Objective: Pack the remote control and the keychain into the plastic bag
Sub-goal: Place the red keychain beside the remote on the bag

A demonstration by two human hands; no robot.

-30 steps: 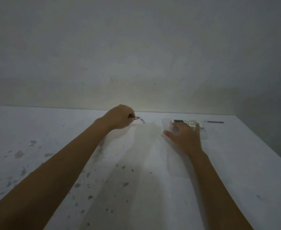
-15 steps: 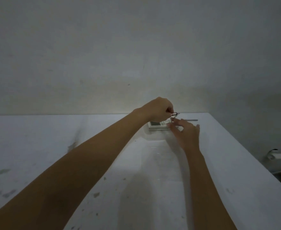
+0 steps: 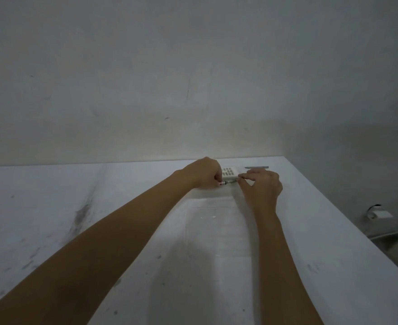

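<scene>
Plastic bag point(image 3: 218, 231) lies flat on the bench point(image 3: 52, 219), long axis running away from me, mouth at the far end. That puts the opening right where both hands meet.

Remote control point(image 3: 229, 173) sits at the bag's far end, buttons up. Looks like it's already at or inside the mouth; film is too clear to tell which.

My left hand point(image 3: 204, 174) is closed in a pinch on the keychain point(image 3: 228, 182), thumb and forefinger on the near end, other fingers curled in. Keychain points right, just in front of the remote, low over the bench.

My right hand point(image 3: 261, 186) is half closed, thumb and forefinger tips together at the keychain's other end. Can't tell if they grip the ring or the bag's lip; my guess is they hold the lip up so the keychain slides in. Remaining fingers loose.

A dark flat strip point(image 3: 256, 167) lies beyond, near the wall, untouched.

Keychain not yet in.
</scene>
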